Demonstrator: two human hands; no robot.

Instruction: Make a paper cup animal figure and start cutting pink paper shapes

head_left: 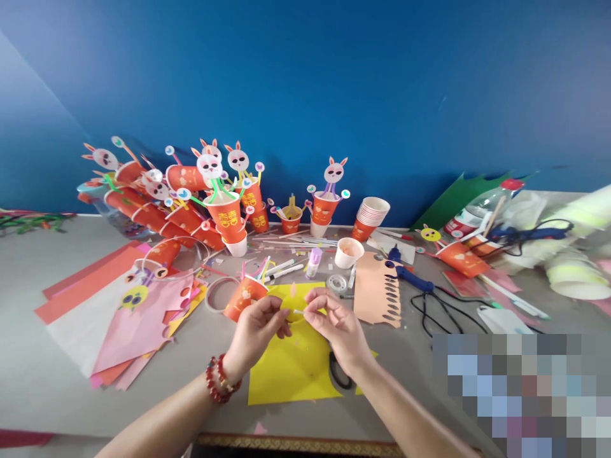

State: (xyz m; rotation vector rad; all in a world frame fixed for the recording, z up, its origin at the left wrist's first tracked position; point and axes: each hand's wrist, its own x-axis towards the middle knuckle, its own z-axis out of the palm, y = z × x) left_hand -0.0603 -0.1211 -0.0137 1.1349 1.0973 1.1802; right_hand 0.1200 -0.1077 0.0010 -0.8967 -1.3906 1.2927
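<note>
Both hands are raised over a yellow paper sheet (pixel 291 375), their fingertips close together. My left hand (pixel 258 327), with red bead bracelets at the wrist, has thumb and forefinger pinched; what lies between them is too small to tell. A tiny white strip (pixel 298 312) sticks out from the pinched fingertips of my right hand (pixel 337 327). A small pink oval (pixel 293 289) shows just beyond the fingers. Under my right forearm, the black handle of scissors (pixel 340 374) rests at the sheet's edge. An orange paper cup (pixel 245 296) lies tilted beside my left hand.
Rabbit-faced paper cups (pixel 224 213) crowd the back left. Coloured paper sheets (pixel 128 331) lie left. A glue stick (pixel 313 263), clear tape roll (pixel 337 284) and white cup (pixel 349 253) stand ahead. Right are peach paper (pixel 375 289), a blue glue gun (pixel 413 277) with cord, and a bottle (pixel 487 207).
</note>
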